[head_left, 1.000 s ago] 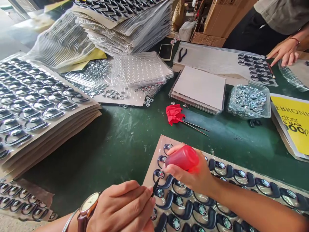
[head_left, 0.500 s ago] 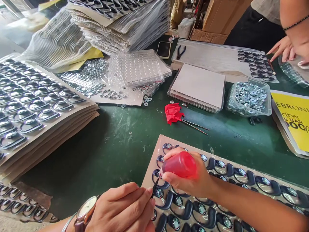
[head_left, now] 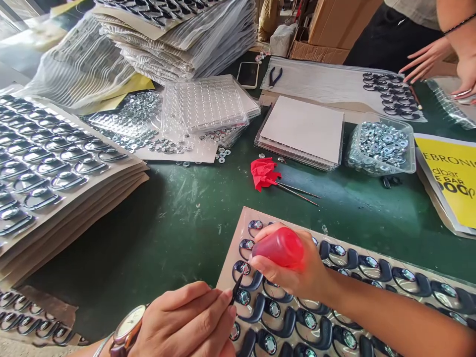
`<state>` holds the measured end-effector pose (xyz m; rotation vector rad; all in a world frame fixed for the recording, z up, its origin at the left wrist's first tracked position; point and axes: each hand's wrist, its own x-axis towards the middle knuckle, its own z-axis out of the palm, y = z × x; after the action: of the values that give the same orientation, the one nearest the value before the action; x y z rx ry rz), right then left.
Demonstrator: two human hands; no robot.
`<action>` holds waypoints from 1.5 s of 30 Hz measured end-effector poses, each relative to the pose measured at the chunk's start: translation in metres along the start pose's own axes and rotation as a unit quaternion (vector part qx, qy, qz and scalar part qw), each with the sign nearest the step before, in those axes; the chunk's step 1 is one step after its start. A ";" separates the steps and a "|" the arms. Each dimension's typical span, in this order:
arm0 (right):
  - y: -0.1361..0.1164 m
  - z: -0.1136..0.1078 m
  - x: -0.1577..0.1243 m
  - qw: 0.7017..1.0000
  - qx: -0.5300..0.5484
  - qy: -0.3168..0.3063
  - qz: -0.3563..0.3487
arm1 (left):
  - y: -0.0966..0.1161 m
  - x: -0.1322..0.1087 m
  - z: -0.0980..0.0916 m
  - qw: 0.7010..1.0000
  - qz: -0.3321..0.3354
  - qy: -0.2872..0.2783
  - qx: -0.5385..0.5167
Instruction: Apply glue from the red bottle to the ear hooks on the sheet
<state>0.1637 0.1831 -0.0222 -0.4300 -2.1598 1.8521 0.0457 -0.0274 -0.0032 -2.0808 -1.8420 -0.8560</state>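
My right hand is wrapped round a translucent red squeeze bottle, tipped over a sheet of black ear-hook earphone parts. The bottle's nozzle end is mostly hidden by my fingers. Below and left of it, my left hand pinches dark pointed tweezers. The tweezers' tip is at a round silver-centred earpiece in the left column; whether it touches cannot be made out. Each hooked part sits in a clear moulded tray on tan card.
Stacked earphone sheets stand left. Beyond my hands lie another pair of tweezers with red wrapping, a tub of metal discs, white card, clear trays, pliers and a phone. A co-worker's hands are far right.
The view has shifted slightly. My right hand with the red bottle has drawn up and right a little, showing more of the earpiece. The co-worker's hands have moved, fingers more spread.
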 end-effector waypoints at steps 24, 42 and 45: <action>-0.003 0.000 0.000 1.000 0.013 -0.010 0.009 | -0.009 0.006 -0.009 0.996 -0.004 -0.052 -0.075; -0.003 0.002 -0.001 0.988 -0.104 -0.003 -0.117 | -0.030 0.022 -0.008 0.952 -0.215 -0.034 -0.216; -0.006 0.002 0.001 0.977 -0.146 -0.013 -0.155 | -0.031 0.024 -0.007 0.943 -0.241 -0.025 -0.229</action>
<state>0.1618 0.1805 -0.0164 -0.1137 -2.3675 1.3898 0.0148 -0.0055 0.0093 -1.9083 -2.4187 -1.4841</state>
